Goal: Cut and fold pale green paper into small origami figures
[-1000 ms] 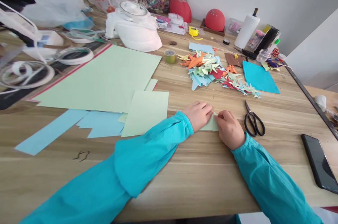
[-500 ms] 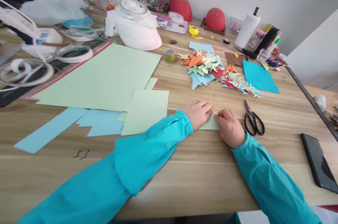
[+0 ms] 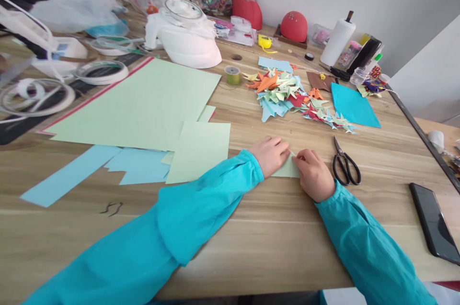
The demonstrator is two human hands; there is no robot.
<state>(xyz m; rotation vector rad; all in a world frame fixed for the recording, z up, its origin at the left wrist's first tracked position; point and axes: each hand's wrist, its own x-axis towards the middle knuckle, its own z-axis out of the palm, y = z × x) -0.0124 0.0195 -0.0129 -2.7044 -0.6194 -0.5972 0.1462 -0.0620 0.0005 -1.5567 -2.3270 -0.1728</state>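
A small folded piece of pale green paper (image 3: pixel 288 170) lies on the wooden table (image 3: pixel 273 247) between my two hands. My left hand (image 3: pixel 270 155) presses on its left part with curled fingers. My right hand (image 3: pixel 314 175) pinches its right edge, fingers closed on the paper. Both arms wear teal sleeves. Black scissors (image 3: pixel 344 165) lie just right of my right hand. A pile of folded paper cranes (image 3: pixel 287 94) in several colours sits beyond my hands.
Large pale green sheets (image 3: pixel 143 104) and light blue offcuts (image 3: pixel 89 171) cover the left. A teal square (image 3: pixel 352 104) lies at the right, a black phone (image 3: pixel 434 222) near the right edge. Tape rolls (image 3: pixel 36 96), a white container (image 3: pixel 185 39), a thread spool (image 3: pixel 232 75) and clutter line the back.
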